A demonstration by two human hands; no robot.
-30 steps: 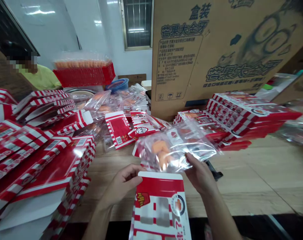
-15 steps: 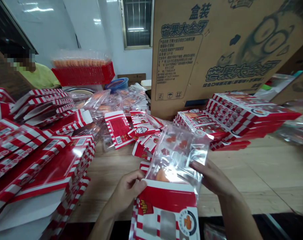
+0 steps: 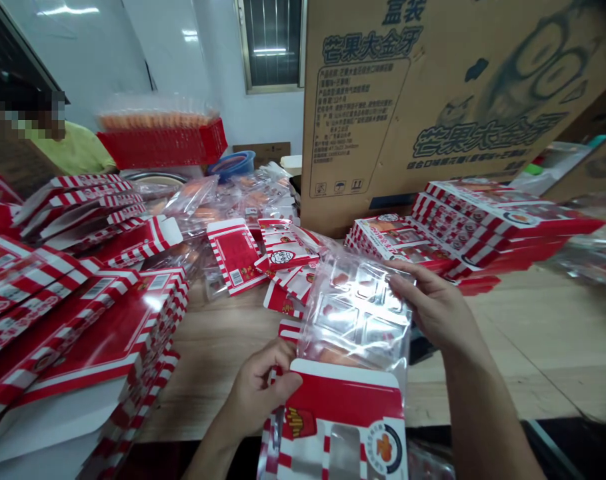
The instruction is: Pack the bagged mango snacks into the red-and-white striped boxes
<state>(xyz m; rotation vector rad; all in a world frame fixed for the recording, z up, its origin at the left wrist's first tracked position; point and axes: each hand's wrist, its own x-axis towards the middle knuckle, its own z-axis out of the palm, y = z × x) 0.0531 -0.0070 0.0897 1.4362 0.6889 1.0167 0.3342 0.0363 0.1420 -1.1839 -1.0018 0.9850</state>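
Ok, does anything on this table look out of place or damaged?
Loose red-and-white boxes lie askew on the table, at odd angles, unlike the neat stack to their right.

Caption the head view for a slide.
Left hand holds a red-and-white carton, right hand a clear bag whose lower end sits in it.

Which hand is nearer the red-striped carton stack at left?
Left hand, gripping a carton, is right of the stack. Right hand, on the plastic bag, is farther right.
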